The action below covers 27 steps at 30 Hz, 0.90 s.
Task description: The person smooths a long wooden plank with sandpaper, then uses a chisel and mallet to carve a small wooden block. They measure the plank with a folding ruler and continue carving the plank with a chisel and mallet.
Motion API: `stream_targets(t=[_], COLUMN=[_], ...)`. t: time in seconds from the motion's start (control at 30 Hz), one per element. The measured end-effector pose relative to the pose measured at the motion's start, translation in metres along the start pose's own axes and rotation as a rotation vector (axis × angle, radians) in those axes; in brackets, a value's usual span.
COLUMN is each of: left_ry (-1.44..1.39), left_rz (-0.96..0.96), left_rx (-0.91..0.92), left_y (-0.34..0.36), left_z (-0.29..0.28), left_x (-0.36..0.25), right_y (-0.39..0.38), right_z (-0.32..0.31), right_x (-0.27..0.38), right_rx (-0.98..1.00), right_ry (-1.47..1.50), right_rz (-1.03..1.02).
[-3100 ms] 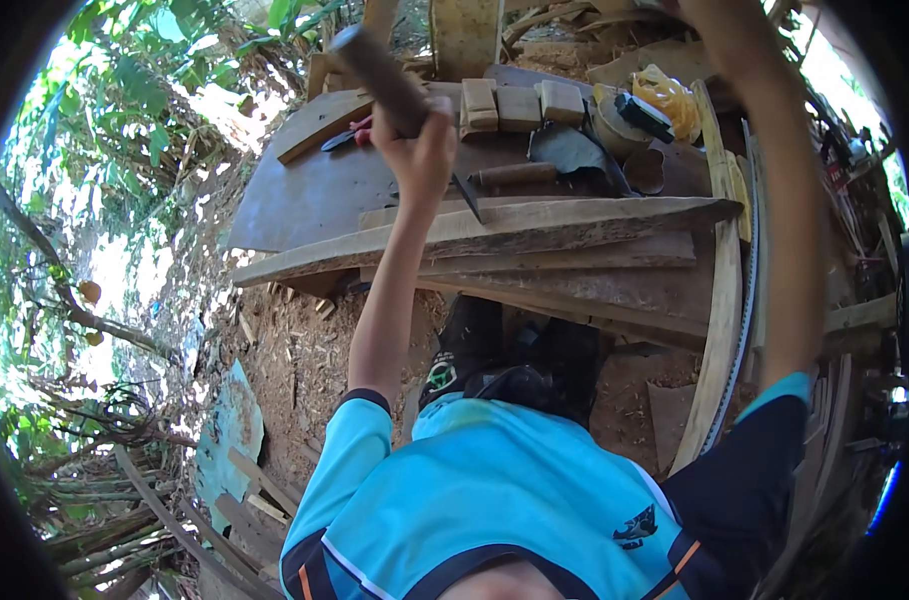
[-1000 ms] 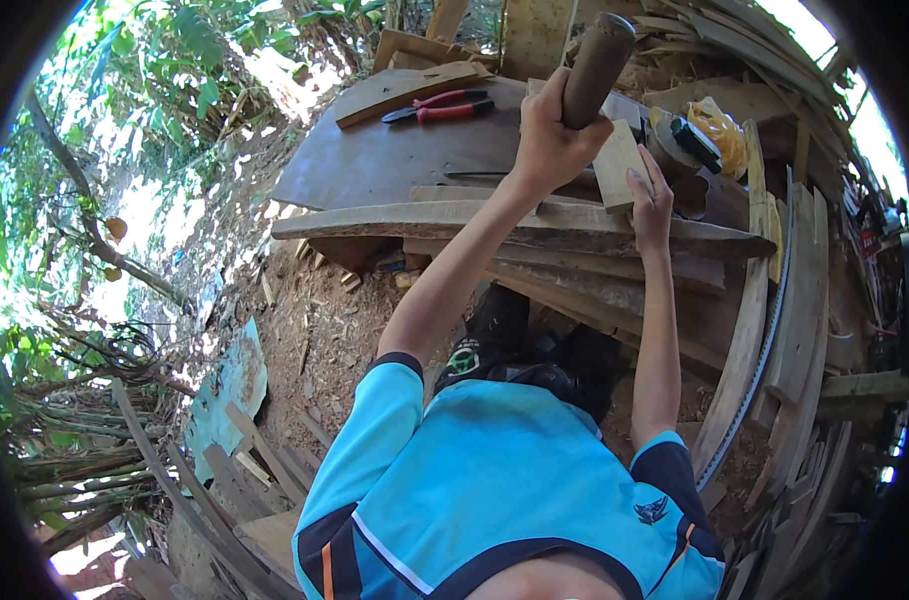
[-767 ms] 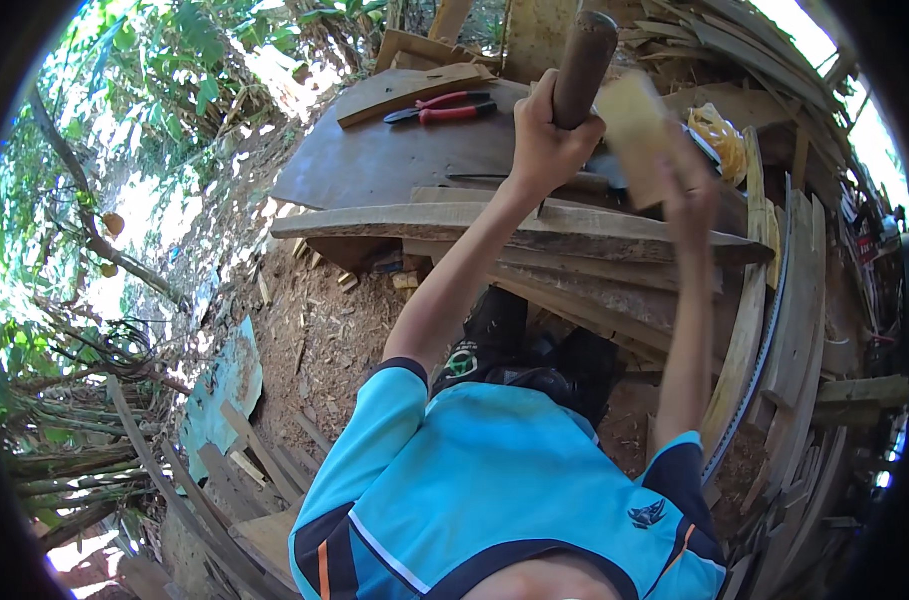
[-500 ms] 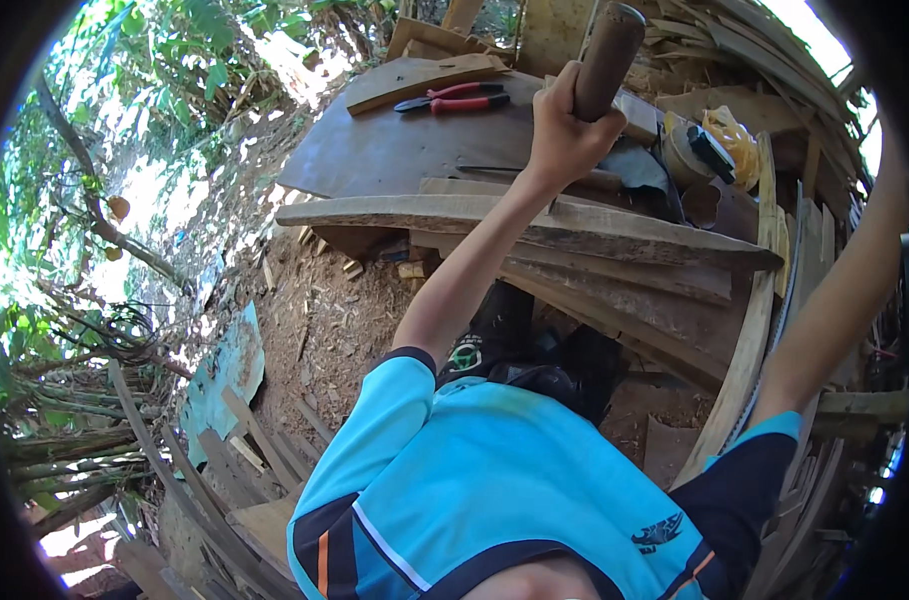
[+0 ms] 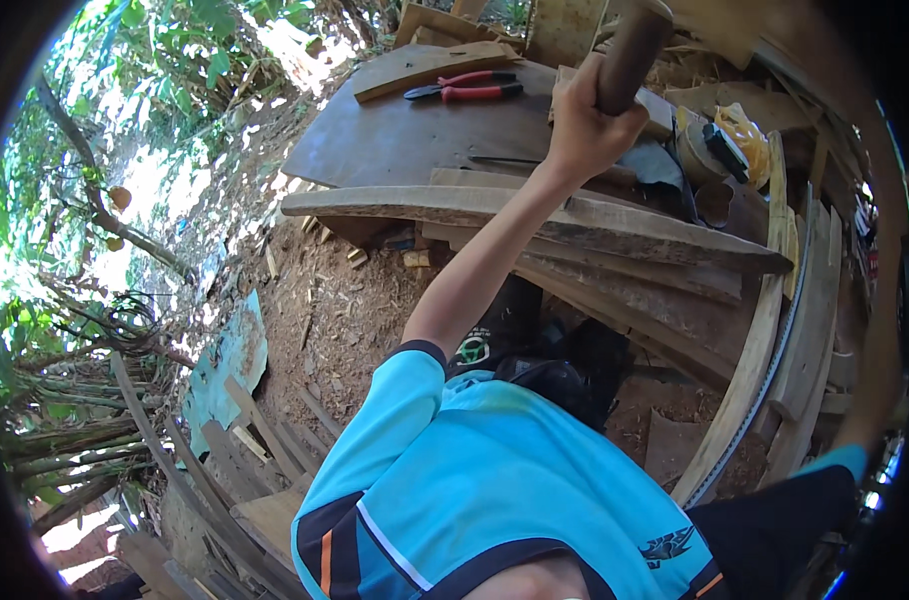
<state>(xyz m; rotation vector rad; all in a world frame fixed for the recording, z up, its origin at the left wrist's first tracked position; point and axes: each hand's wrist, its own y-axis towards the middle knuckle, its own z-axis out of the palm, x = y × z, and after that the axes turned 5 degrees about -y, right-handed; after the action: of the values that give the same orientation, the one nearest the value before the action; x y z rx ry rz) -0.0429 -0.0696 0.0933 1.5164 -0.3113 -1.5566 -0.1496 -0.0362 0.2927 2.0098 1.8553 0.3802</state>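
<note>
Left hand [image 5: 586,130] stays clenched around the thick brown wooden handle [image 5: 634,45], raised over the dark plank surface [image 5: 414,140]. The right hand, on the planks a second ago, has swung out of view, so its grip cannot be told.

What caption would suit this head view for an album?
Left hand grips a wooden mallet handle raised over a workbench with red pliers; the right arm stretches out of frame.

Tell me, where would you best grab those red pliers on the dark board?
Take the red pliers by the paired red handles, on their right end, coming down from above. They lie flat on the dark board, handles close together, so one hand could likely close around both.
</note>
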Motion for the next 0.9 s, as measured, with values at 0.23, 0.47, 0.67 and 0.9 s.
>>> stream_targets(t=[0.23,0.47,0.67,0.9], left_ry=[0.005,0.010,-0.145,0.016], left_rz=[0.087,0.060,0.055,-0.030], left_rx=[0.102,0.163,0.098,0.320], left_y=[-0.008,-0.007,0.001,0.036], left_z=[0.020,0.013,0.011,-0.055], left_x=[-0.010,-0.006,0.006,-0.027], right_y=[0.005,-0.016,-0.107,-0.213], right_z=[-0.002,-0.009,0.032,0.214], right_x=[0.012,0.000,-0.040,-0.066], right_rx=[0.034,-0.076,-0.591,-0.823], right_ry=[-0.011,-0.053,-0.070,0.395], right_rz=[0.005,0.055,0.557,1.010])
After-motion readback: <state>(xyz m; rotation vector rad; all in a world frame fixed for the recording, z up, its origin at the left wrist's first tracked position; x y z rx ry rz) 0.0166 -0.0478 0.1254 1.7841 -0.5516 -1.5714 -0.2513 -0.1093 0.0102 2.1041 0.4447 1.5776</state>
